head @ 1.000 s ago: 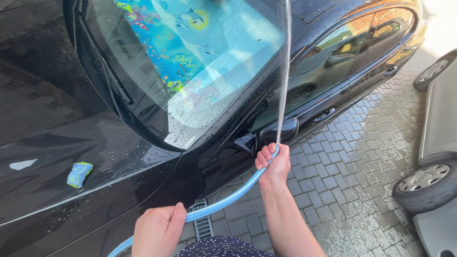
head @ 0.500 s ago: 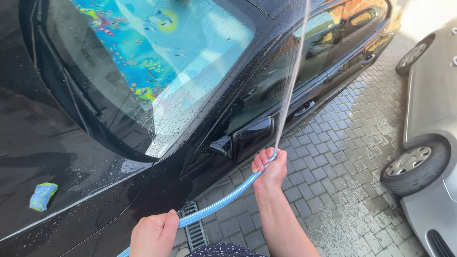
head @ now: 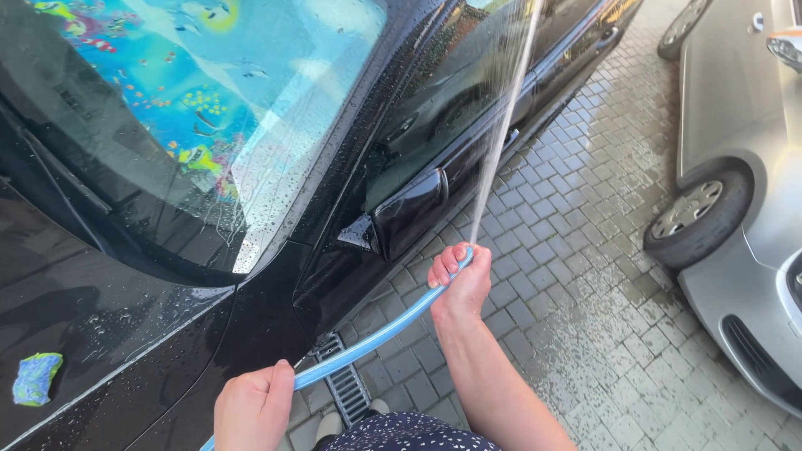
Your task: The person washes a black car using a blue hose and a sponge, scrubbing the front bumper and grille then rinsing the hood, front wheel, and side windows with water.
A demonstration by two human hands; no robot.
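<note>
Your 2 hands: left hand (head: 251, 409) and right hand (head: 459, 280) both closed tight around 1 blue hose (head: 368, 344) | 2 cars: 1 black car (head: 150, 317), 1 silver car (head: 735, 150) | 1 sponge (head: 35, 377) on the black hood

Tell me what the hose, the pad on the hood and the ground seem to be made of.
The hose, held by the right hand and the left hand, looks like flexible translucent blue plastic: it bends and shines. The pad looks like soft sponge or microfibre, blue with a green edge; which one is unclear. The ground looks like grey concrete paving blocks, matte with wet patches.
</note>
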